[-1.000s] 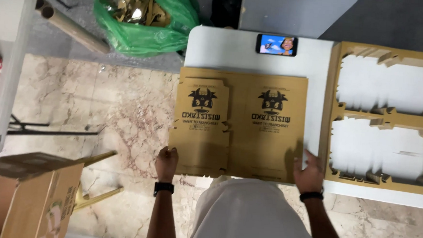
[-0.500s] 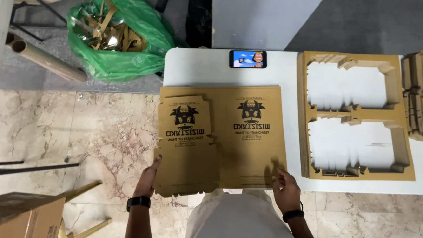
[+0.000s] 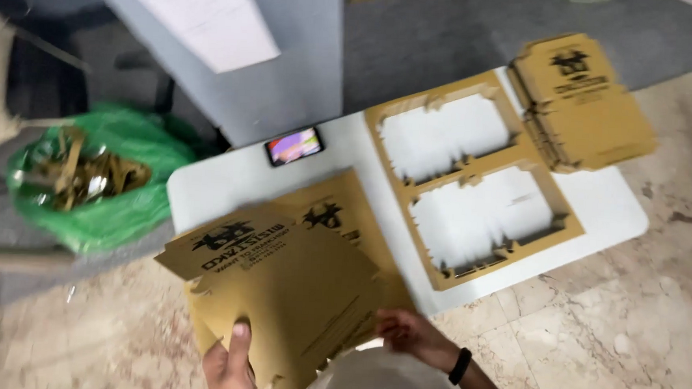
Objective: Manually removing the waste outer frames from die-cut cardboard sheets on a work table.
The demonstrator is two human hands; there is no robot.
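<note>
My left hand (image 3: 230, 366) grips the near edge of a flat brown die-cut cardboard sheet (image 3: 286, 282) with black printed logos, thumb on top. The sheet is lifted and tilted over the near left corner of the white table (image 3: 228, 184). A second printed panel (image 3: 345, 210) lies partly under it. My right hand (image 3: 409, 336), with a black wristband, touches the sheet's lower right edge, fingers curled under it.
A brown cardboard frame with two cut-out openings (image 3: 473, 177) lies on the table. A stack of printed cardboard blanks (image 3: 584, 100) sits at the far right corner. A phone (image 3: 294, 146) with a lit screen lies at the table's back. A green bag of cardboard scraps (image 3: 87, 173) stands left.
The cardboard sheet has come up off the table and turned, held by both hands. The view has swung and tilted, bringing the stack of blanks into sight.
</note>
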